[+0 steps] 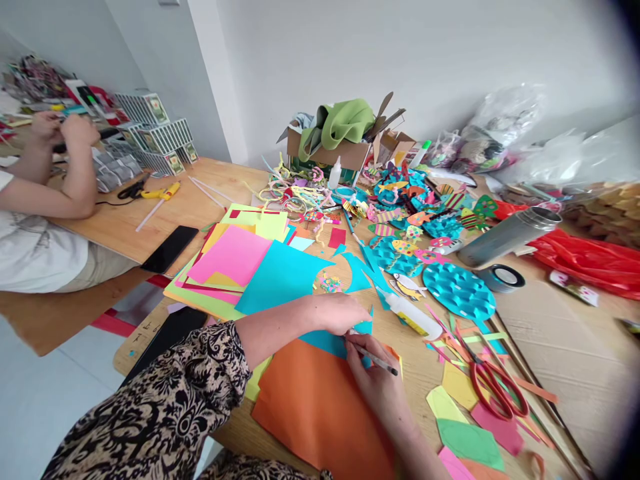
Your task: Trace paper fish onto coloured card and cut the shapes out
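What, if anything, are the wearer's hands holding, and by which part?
The right hand holds a pen near its writing end. The left hand rests over blue paper; whether it grips anything cannot be told.

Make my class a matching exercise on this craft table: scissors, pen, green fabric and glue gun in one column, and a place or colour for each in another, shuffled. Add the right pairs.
Things
1. scissors
2. pen
3. green fabric
4. glue gun

Places and colours
A. on top of the cardboard box
B. yellow
C. in the camera wearer's right hand
D. red handles

Right pairs: 1-D, 2-C, 3-A, 4-B
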`<state>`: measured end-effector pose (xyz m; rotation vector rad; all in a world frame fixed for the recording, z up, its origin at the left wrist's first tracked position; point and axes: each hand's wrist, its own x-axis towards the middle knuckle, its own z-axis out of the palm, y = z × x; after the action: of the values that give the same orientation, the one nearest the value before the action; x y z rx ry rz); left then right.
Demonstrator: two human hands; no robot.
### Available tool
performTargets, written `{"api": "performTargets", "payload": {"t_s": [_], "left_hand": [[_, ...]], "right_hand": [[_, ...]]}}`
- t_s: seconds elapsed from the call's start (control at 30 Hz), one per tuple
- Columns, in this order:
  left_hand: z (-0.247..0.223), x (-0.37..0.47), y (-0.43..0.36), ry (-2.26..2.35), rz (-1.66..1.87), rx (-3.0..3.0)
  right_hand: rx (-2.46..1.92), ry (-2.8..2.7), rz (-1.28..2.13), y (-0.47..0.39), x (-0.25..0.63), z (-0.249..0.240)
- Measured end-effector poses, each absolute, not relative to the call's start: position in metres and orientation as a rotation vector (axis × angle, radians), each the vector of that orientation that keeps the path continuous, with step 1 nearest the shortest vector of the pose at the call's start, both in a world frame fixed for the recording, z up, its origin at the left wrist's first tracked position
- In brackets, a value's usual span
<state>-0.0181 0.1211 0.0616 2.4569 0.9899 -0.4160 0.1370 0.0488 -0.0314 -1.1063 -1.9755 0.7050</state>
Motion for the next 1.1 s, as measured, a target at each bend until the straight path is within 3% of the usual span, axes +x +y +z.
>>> {"api": "performTargets", "payload": {"t_s": [1.1], "left_hand": [[0.051, -0.023, 0.107, 1.06, -0.248, 2.543]], "right_hand": [[-1.15, -2.004, 0.802, 0.053, 0.146, -0.022]]}}
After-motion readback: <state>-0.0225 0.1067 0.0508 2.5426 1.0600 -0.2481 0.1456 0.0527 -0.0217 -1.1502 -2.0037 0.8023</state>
